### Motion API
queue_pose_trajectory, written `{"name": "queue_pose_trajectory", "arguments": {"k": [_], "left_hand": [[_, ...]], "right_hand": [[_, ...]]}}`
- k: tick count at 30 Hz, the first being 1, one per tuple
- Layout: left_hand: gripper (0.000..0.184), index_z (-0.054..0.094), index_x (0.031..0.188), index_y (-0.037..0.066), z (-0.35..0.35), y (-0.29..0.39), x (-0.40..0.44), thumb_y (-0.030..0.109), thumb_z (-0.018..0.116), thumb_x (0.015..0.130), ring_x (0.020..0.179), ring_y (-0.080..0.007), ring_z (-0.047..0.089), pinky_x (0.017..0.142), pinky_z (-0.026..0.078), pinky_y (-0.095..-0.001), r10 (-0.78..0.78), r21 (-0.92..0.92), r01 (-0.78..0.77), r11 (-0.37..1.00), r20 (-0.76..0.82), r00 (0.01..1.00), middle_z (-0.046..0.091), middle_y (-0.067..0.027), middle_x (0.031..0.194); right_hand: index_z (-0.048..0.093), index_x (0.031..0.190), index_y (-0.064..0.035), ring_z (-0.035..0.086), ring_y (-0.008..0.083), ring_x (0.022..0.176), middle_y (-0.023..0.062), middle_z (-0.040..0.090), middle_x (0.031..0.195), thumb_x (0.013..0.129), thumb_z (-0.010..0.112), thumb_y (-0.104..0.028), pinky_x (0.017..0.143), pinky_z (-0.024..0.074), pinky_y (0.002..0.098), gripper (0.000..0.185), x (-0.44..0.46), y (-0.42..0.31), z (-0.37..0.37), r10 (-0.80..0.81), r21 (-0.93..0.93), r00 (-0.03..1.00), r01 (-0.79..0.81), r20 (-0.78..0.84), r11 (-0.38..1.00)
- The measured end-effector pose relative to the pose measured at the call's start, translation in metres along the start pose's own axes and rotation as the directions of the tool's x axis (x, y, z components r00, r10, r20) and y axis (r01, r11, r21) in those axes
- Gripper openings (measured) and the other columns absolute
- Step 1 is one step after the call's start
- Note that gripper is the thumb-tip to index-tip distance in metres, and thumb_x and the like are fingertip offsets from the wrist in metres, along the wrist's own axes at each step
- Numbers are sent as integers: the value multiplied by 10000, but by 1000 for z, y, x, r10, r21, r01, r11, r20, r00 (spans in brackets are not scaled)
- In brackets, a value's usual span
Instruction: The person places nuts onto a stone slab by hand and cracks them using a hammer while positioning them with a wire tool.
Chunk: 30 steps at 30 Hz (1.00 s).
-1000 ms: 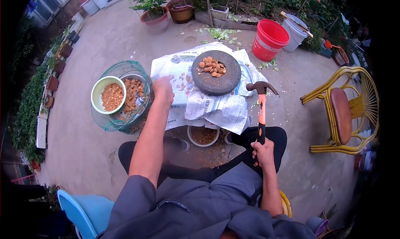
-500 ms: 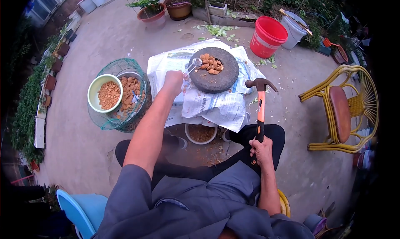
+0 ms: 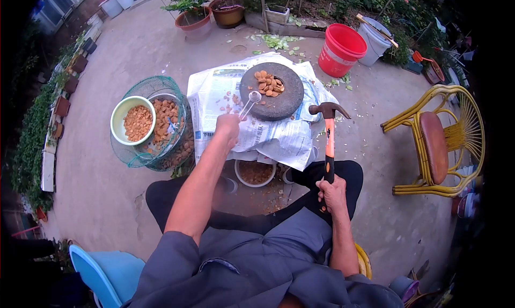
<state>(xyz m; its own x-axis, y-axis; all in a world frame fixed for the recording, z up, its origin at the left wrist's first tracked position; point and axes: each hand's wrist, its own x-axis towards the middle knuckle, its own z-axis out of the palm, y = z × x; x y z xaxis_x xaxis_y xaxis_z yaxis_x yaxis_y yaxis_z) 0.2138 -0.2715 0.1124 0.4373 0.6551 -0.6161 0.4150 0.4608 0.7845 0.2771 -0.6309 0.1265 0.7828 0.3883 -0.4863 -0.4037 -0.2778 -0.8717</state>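
Observation:
My left hand (image 3: 228, 130) is closed on a small metal tool (image 3: 250, 103) with a round, ring-like end, which reaches to the near left edge of a round stone (image 3: 279, 107). Several brown nuts (image 3: 268, 84) lie in a pile on top of the stone. Under the stone, newspaper (image 3: 214, 90) is spread out with shell bits on it. My right hand (image 3: 332, 193) grips the black and orange handle of a claw hammer (image 3: 329, 136), held upright to the right of the newspaper, its head clear of the stone.
A light green bowl (image 3: 115, 120) of kernels and a green mesh basket (image 3: 124, 153) with nuts stand at the left. A white bowl (image 3: 255, 185) sits between my legs. Farther out are a red bucket (image 3: 339, 53), a rattan chair (image 3: 434, 147) and a blue tub (image 3: 104, 270).
My left hand has moved right from beside the basket to the stone, with the metal tool now showing in it. The hammer has shifted slightly left in the view.

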Motion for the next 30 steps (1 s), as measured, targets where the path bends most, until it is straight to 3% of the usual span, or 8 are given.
{"name": "queue_pose_trajectory", "arguments": {"k": [7, 9, 13, 17, 20, 24, 25, 30], "left_hand": [[181, 700, 927, 21, 30, -45, 15, 101, 537, 934, 479, -142, 434, 410, 319, -330, 63, -283, -74, 956, -47, 997, 535, -34, 626], [139, 732, 883, 10, 33, -55, 25, 74, 609, 878, 662, -183, 531, 560, 412, -375, 33, -317, -42, 948, -34, 999, 615, -88, 755], [148, 725, 908, 5, 29, -9, -31, 79, 597, 899, 656, -196, 580, 563, 459, -371, -37, -275, 22, 961, -48, 998, 614, -91, 736], [189, 690, 1010, 118, 22, 5, -31, 118, 511, 951, 379, -106, 282, 354, 224, -315, -107, -317, 101, 943, 0, 994, 364, 31, 529], [196, 687, 1018, 119, 22, 10, -35, 110, 504, 951, 376, -101, 256, 352, 189, -315, -113, -291, 101, 951, -25, 993, 336, 45, 529], [216, 688, 1045, 119, 22, 3, -23, 101, 491, 957, 378, -96, 251, 352, 179, -310, -106, -270, 89, 959, -49, 993, 337, 54, 537], [222, 687, 1053, 118, 23, 3, -23, 100, 487, 959, 379, -94, 252, 352, 181, -309, -99, -262, 80, 962, -59, 993, 339, 56, 539], [222, 680, 1047, 120, 24, -7, -21, 102, 477, 959, 367, -98, 260, 342, 179, -301, -66, -290, 50, 956, -46, 997, 346, 55, 536]], "right_hand": [[501, 730, -42, 469, 86, 440, -2, 477, 588, 778, 614, -30, 400, 407, 252, 123, 0, -6, 7, -39, -23, 999, 40, 37, 999], [504, 735, -39, 472, 84, 441, -5, 477, 583, 783, 617, -31, 401, 407, 252, 123, -2, -13, 15, -79, -30, 995, 80, 58, 996], [537, 768, -25, 481, 79, 448, -7, 502, 584, 794, 642, -48, 415, 397, 252, 111, 0, -34, 35, -234, -119, 970, 241, 67, 963], [594, 838, 4, 503, 75, 528, 7, 554, 626, 804, 678, -72, 499, 415, 264, 118, 2, -66, 55, -434, -256, 900, 428, 35, 867], [607, 844, 19, 543, 95, 594, 34, 596, 645, 804, 718, -107, 568, 459, 299, 173, -6, -90, 79, -527, -271, 850, 510, 12, 816], [580, 862, 56, 626, 468, 696, 277, 603, 686, 827, 635, -166, 642, 491, 475, 231, 22, -62, 93, -479, -535, 868, 467, 129, 704], [569, 885, 73, 617, 494, 725, 296, 603, 698, 819, 625, -171, 666, 481, 499, 260, 36, -53, 92, -464, -707, 857, 470, 222, 528], [583, 919, 70, 630, 463, 726, 281, 612, 716, 812, 637, -178, 660, 473, 492, 276, 8, -91, 85, -491, -536, 861, 478, 131, 696]]}}
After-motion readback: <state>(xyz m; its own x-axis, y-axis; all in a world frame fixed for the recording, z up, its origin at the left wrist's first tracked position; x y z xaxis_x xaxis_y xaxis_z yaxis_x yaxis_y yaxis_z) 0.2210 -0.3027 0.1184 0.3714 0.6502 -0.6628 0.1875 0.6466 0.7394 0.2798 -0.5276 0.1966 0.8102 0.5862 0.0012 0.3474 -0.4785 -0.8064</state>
